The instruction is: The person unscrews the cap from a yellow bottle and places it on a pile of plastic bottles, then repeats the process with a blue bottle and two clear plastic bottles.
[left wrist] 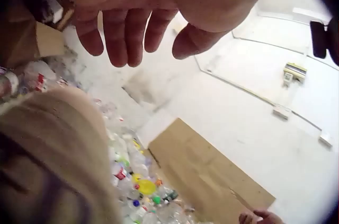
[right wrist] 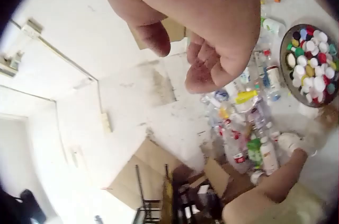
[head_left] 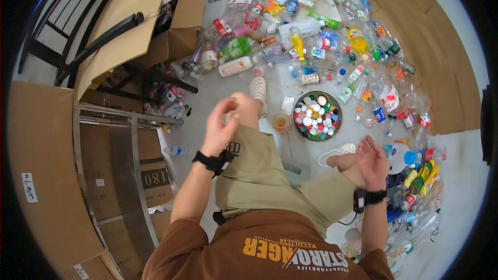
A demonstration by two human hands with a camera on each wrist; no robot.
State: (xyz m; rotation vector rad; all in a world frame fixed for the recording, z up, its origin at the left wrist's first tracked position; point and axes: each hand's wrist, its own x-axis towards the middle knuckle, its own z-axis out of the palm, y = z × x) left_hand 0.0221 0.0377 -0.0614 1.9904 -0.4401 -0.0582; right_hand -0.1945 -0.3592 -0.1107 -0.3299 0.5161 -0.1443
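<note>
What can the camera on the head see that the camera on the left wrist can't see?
Only the head view shows the round bowl of coloured bottle caps, the white shoes, the brown printed shirt and the black metal rack. Only the left wrist view shows the white wall with its pale fittings and the underside of the empty left hand, fingers loosely hanging. Both show that left hand, the pile of plastic bottles and brown cardboard sheets.
</note>
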